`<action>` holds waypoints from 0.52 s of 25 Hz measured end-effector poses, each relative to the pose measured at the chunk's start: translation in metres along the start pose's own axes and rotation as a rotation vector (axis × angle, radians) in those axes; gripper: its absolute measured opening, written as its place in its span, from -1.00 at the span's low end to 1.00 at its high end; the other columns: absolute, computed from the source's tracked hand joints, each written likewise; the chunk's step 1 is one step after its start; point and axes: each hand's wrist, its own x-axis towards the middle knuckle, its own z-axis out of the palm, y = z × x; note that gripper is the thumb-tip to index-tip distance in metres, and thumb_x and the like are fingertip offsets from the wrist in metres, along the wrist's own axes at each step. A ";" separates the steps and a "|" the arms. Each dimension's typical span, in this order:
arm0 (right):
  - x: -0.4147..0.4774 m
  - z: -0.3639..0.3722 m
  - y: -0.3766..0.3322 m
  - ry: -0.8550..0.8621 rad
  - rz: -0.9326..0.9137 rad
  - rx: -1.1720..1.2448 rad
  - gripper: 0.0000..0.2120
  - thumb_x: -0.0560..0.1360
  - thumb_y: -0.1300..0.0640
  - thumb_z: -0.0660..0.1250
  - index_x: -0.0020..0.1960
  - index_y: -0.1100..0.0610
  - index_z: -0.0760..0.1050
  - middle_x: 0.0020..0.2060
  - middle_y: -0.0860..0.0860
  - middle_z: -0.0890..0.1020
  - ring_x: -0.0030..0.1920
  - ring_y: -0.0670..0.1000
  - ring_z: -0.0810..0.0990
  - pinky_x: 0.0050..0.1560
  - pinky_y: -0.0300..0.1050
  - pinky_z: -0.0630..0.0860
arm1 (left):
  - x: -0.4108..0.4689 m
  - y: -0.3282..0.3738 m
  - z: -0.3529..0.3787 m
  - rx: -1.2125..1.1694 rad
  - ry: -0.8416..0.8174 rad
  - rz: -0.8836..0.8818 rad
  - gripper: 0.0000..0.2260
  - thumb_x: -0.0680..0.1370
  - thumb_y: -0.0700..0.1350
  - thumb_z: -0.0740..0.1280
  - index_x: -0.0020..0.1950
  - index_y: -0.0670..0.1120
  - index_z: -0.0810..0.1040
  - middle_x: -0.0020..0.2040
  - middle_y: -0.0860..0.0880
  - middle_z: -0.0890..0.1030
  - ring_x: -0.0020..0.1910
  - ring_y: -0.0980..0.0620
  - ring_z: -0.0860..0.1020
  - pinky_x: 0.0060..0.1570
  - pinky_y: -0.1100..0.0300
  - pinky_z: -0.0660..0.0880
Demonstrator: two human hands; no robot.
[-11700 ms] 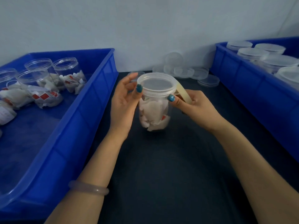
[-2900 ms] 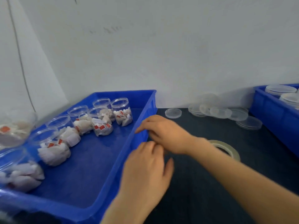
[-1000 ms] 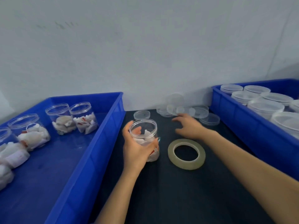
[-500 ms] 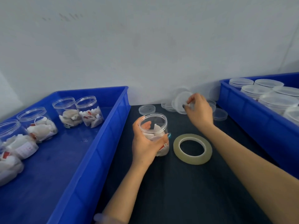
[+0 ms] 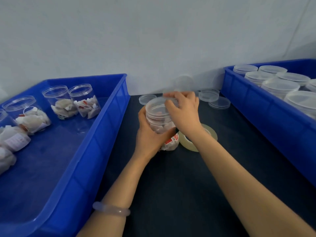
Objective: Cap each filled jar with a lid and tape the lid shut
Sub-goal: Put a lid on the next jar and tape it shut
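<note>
Jar of clear ribbed plastic in left hand, round lid at rim.

A: Classify the location.
B: Small packing workstation. Evidence: dark matte benchtop against a bare white wall; left blue plastic crate of open clear sachet-filled jars; right blue plastic crate of lidded clear jars; loose clear round lids.

Between the left bin and the right bin, the counter lies open toward its near edge, crossed only by my forearms. A tape roll sits just right of the jar; loose lids crowd the back edge.
</note>
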 end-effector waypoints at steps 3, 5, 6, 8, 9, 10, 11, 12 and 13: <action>-0.005 0.005 0.001 -0.155 0.131 0.331 -0.70 0.59 0.20 0.17 0.23 0.08 0.59 0.21 0.03 0.55 0.20 -0.07 0.51 0.23 -0.12 0.46 | -0.002 -0.002 -0.001 -0.072 -0.022 0.029 -0.19 0.28 0.17 0.55 0.43 0.25 0.21 0.18 0.46 0.48 0.21 0.36 0.50 0.05 0.46 0.48; -0.011 0.003 0.006 -0.224 0.065 0.404 -0.72 0.63 0.16 0.17 0.28 0.08 0.54 0.16 -0.03 0.59 0.13 -0.15 0.55 0.11 -0.24 0.49 | -0.001 -0.001 -0.002 -0.165 -0.027 0.025 -0.25 0.33 0.18 0.52 0.45 0.18 0.28 0.20 0.37 0.53 0.24 0.29 0.52 0.08 0.40 0.50; -0.013 -0.001 0.012 -0.273 0.039 0.426 -0.68 0.64 0.05 0.18 0.36 0.05 0.47 0.21 -0.10 0.56 0.13 -0.25 0.53 0.08 -0.34 0.46 | -0.001 0.000 -0.003 -0.187 -0.018 0.032 -0.27 0.34 0.21 0.50 0.45 0.15 0.30 0.19 0.38 0.53 0.24 0.29 0.52 0.08 0.40 0.50; -0.015 -0.007 0.027 -0.417 0.032 0.455 -0.31 0.51 -0.30 0.27 0.54 -0.04 0.21 0.33 -0.25 0.42 0.17 -0.45 0.43 0.09 -0.49 0.41 | 0.001 0.003 -0.004 -0.167 0.010 0.076 -0.27 0.35 0.26 0.48 0.45 0.10 0.32 0.20 0.40 0.52 0.26 0.30 0.50 0.11 0.40 0.49; -0.017 -0.010 0.035 -0.485 0.017 0.470 -0.06 0.37 -0.41 0.36 0.58 -0.05 0.08 0.34 -0.29 0.37 0.21 -0.46 0.41 0.14 -0.47 0.42 | 0.002 0.004 -0.004 -0.152 0.014 0.096 -0.26 0.35 0.26 0.48 0.45 0.08 0.33 0.22 0.40 0.51 0.27 0.30 0.49 0.13 0.38 0.49; -0.020 -0.012 0.041 -0.551 -0.001 0.458 0.11 0.26 -0.39 0.47 0.59 -0.02 0.00 0.36 -0.28 0.35 0.27 -0.41 0.41 0.22 -0.40 0.44 | 0.002 0.004 -0.005 -0.149 0.015 0.104 -0.26 0.35 0.25 0.49 0.45 0.07 0.34 0.23 0.38 0.51 0.28 0.28 0.49 0.16 0.35 0.49; -0.023 -0.012 0.048 -0.595 -0.026 0.412 0.16 0.22 -0.26 0.58 0.58 0.02 -0.02 0.37 -0.24 0.36 0.33 -0.33 0.42 0.30 -0.30 0.44 | 0.002 0.003 -0.005 -0.157 0.018 0.103 -0.27 0.34 0.22 0.51 0.44 0.06 0.35 0.24 0.34 0.52 0.28 0.27 0.50 0.17 0.32 0.50; -0.026 -0.009 0.054 -0.600 -0.044 0.344 0.13 0.23 -0.10 0.64 0.57 0.04 0.00 0.37 -0.20 0.39 0.34 -0.26 0.43 0.35 -0.19 0.45 | 0.002 0.003 -0.005 -0.159 0.026 0.103 -0.27 0.34 0.20 0.53 0.42 0.05 0.36 0.24 0.30 0.54 0.26 0.25 0.51 0.18 0.29 0.52; -0.028 -0.005 0.059 -0.571 -0.039 0.280 0.07 0.26 0.03 0.65 0.55 0.04 0.05 0.34 -0.19 0.43 0.33 -0.22 0.46 0.36 -0.10 0.46 | 0.002 0.003 -0.004 -0.149 0.044 0.106 -0.27 0.33 0.18 0.56 0.41 0.03 0.37 0.24 0.26 0.54 0.25 0.25 0.52 0.18 0.26 0.53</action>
